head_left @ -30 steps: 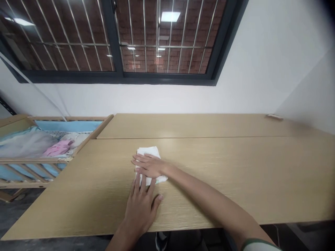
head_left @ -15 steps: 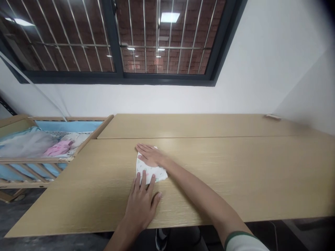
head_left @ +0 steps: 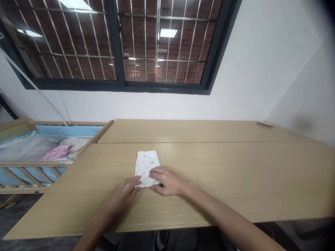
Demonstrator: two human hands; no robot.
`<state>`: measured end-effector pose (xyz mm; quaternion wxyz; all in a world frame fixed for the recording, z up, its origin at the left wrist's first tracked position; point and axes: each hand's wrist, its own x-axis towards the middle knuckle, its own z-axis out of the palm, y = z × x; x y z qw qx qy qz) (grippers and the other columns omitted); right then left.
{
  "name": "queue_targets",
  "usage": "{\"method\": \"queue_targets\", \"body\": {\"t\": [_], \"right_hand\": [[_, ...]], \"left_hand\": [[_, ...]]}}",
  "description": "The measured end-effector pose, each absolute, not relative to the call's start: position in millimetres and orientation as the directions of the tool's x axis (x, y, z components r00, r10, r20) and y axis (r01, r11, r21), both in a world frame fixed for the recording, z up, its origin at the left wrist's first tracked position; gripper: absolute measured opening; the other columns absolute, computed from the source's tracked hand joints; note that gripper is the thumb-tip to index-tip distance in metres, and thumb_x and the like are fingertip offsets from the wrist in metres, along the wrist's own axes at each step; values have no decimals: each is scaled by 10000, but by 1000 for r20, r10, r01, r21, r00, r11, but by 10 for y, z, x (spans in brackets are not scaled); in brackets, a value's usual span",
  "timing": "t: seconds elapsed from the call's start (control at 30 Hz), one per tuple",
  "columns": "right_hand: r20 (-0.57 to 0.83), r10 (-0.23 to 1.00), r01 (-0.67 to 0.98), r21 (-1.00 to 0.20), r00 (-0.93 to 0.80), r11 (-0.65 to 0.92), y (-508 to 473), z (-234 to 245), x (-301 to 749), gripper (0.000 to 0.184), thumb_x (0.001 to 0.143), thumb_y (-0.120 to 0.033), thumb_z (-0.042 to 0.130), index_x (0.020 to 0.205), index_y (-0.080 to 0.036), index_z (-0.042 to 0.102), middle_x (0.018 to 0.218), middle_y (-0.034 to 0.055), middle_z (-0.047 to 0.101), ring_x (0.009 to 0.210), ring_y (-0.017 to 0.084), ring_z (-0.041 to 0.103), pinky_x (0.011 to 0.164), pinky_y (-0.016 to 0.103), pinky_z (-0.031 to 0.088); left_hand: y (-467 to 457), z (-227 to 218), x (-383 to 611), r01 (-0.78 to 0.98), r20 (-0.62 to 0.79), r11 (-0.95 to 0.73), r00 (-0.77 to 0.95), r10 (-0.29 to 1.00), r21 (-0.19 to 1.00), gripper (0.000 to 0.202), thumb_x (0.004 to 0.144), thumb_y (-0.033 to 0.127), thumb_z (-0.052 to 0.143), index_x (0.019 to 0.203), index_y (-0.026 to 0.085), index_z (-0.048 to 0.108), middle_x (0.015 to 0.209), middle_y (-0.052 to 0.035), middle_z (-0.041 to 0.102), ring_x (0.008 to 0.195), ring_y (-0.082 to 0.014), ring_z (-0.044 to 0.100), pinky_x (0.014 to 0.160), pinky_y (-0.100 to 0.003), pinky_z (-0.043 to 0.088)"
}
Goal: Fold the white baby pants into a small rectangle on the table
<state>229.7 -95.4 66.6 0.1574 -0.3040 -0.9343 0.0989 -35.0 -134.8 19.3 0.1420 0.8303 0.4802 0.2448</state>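
A small folded white cloth (head_left: 145, 163) with a faint printed pattern lies flat on the wooden table (head_left: 222, 181). At its lower left corner, my left hand (head_left: 126, 191) pinches the edge between thumb and fingers. My right hand (head_left: 169, 180) grips the lower right corner, its fingers lying over the cloth and its thumb at the near edge. The far part of the cloth is uncovered and rests on the wood.
To the left stands a wooden crib (head_left: 34, 164) with blue lining, a pink cloth (head_left: 58, 152) and white bedding inside. Behind the table are a white wall and a barred window (head_left: 162, 87). A small flat object (head_left: 265, 123) sits at the table's far right.
My right hand has come from the cloth's far edge to its lower right corner. My left hand has shifted left and closed on the lower left corner. The view has tilted up slightly.
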Motion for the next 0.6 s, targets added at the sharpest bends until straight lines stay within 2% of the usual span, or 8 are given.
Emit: {"method": "queue_targets", "body": {"t": [0.07, 0.13, 0.23, 0.3, 0.4, 0.5, 0.53, 0.6], "right_hand": [[195, 619, 554, -302, -761, 776, -1094, 644, 2414, 533, 956, -429, 580, 1422, -173, 537, 1473, 153, 533, 1327, 311, 516, 1131, 488, 374], [176, 636, 563, -333, -751, 756, -1142, 635, 2490, 609, 947, -427, 588, 1491, -178, 471, 1566, 150, 431, 1423, 316, 423, 1188, 496, 300], [211, 643, 551, -365, -736, 751, -1050, 642, 2514, 610, 901, -374, 639, 1461, -172, 506, 1571, 159, 421, 1441, 320, 399, 1184, 488, 303], [247, 666, 552, -399, -704, 732, -921, 660, 2483, 467, 924, -336, 599, 1363, -174, 588, 1452, 165, 558, 1332, 309, 520, 1112, 472, 386], [232, 753, 590, -499, -616, 635, -698, 706, 2409, 305, 1008, -320, 461, 1212, -191, 648, 1129, 121, 724, 959, 242, 677, 854, 370, 504], [239, 824, 607, -578, -513, 545, -475, 744, 2335, 259, 1019, -324, 458, 1147, -194, 642, 964, 80, 727, 783, 195, 647, 712, 292, 462], [250, 839, 610, -592, -483, 527, -401, 744, 2311, 238, 1012, -329, 478, 1122, -192, 639, 921, 69, 717, 764, 188, 633, 694, 280, 445], [261, 868, 628, -606, -423, 488, -254, 714, 2264, 208, 991, -351, 520, 1060, -188, 629, 829, 44, 683, 722, 177, 600, 661, 266, 418]], "left_hand": [[-1323, 216, -356, 718, 271, -499, 419, 867, 486, 387, 1019, 392, 400, 1301, 246, 621, 1343, -56, 657, 1262, -244, 597, 1086, -413, 478], [-1269, 265, -340, 715, 266, -485, 406, 874, 504, 384, 1024, 410, 382, 1264, 242, 631, 1284, -69, 686, 1204, -257, 628, 1043, -411, 492], [-1101, 421, -314, 680, 222, -464, 416, 882, 568, 377, 1030, 426, 346, 1147, 224, 641, 1108, -81, 733, 1031, -261, 683, 935, -393, 513], [-946, 559, -311, 638, 209, -457, 427, 880, 620, 366, 1018, 450, 362, 1065, 213, 638, 1010, -75, 737, 937, -260, 688, 876, -374, 512], [-716, 734, -336, 550, 201, -426, 422, 884, 719, 378, 971, 515, 453, 1019, 199, 654, 1014, -81, 735, 936, -266, 681, 843, -351, 510], [-522, 806, -368, 424, 148, -379, 484, 862, 823, 441, 893, 550, 577, 1122, 180, 646, 1121, -94, 723, 986, -269, 676, 835, -337, 516], [-459, 807, -373, 425, 130, -361, 482, 867, 830, 461, 867, 548, 603, 1131, 171, 638, 1106, -93, 724, 963, -265, 679, 807, -331, 519], [-322, 785, -368, 519, 113, -325, 398, 910, 791, 420, 827, 531, 622, 1025, 161, 637, 949, -73, 728, 840, -248, 678, 704, -311, 502]]}}
